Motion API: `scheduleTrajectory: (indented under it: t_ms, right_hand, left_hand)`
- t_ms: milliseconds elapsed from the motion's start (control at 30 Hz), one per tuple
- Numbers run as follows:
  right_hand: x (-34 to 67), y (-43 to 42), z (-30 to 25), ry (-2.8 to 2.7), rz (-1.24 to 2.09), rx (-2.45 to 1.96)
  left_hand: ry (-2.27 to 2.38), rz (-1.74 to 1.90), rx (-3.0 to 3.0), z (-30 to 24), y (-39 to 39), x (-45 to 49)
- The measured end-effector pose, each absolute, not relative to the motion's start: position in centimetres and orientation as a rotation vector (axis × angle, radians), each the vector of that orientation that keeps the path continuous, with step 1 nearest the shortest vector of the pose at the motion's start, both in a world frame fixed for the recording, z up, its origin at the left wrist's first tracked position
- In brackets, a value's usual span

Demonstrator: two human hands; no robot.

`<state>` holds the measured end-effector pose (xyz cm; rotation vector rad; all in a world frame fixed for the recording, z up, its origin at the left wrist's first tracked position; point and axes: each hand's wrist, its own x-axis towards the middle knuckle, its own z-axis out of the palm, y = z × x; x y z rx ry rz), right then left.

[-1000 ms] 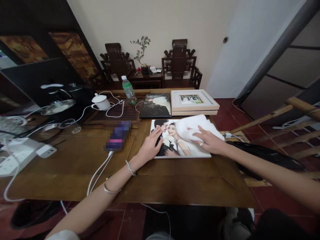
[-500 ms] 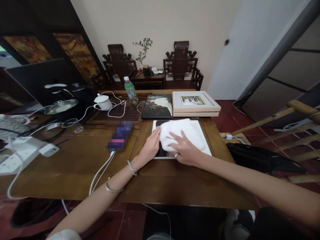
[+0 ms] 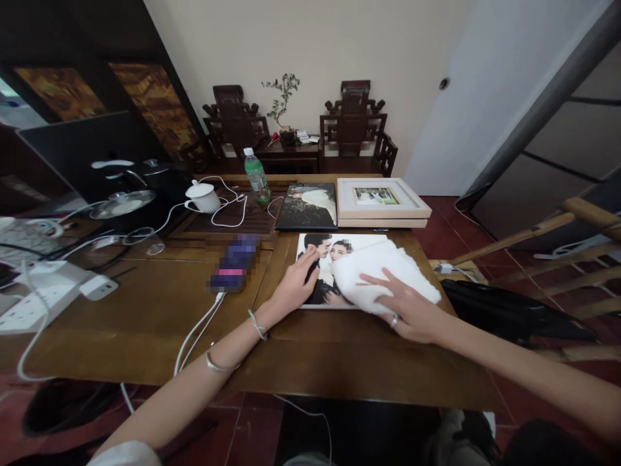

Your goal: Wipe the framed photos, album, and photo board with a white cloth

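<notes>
A photo panel [image 3: 317, 278] with a white edge lies flat on the wooden table, printed with a picture of two people. My left hand [image 3: 297, 278] rests on its left part, fingers stretched out and holding nothing. On the panel's right side, a folded white towel [image 3: 378, 265] covers much of the picture and hangs past the right edge. My right hand [image 3: 407, 307], with a ring on one finger, grips the towel from its near side, two fingers stretched over the top. Whatever its thumb does is hidden.
Behind the panel lie a dark photo panel [image 3: 310, 207] and stacked light wooden frames [image 3: 383, 204]. A phone [image 3: 233, 262] with white cables lies to the left. Farther off stand a green bottle [image 3: 257, 176], a lidded white cup [image 3: 202, 196], a pot [image 3: 123, 210] and a power strip [image 3: 46, 294].
My right hand has slid the towel to the right across the panel, uncovering the picture's middle. My left hand stays at nearly the same place on the left side.
</notes>
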<state>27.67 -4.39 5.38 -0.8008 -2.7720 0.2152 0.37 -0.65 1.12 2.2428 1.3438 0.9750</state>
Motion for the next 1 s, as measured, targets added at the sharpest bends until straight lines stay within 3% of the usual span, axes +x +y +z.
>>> scheduleTrajectory:
  t_ms: [200, 333, 600, 800, 1000]
  right_hand:
    - [27.6, -0.6, 5.0, -2.621, 0.097, -1.205]
    - [24.7, 0.9, 5.1, -2.585, 0.103, -1.314]
    - [19.1, -1.8, 5.3, -2.809, 0.139, -0.907]
    - [19.6, -6.0, 5.3, -2.938, 0.168, -0.649]
    - [23.0, -7.1, 5.3, -2.915, 0.097, -0.738]
  left_hand:
    - [1.388, 0.880, 2.261, 1.0, -0.8, 0.4]
    - [1.358, 1.010, 2.196, 1.5, -0.9, 0.6]
    - [1.368, 1.464, 1.801, 1.8, -0.7, 0.3]
    - [1.313, 1.495, 1.654, 2.0, -0.7, 0.4]
    - [1.305, 1.542, 1.562, 2.3, -0.8, 0.4]
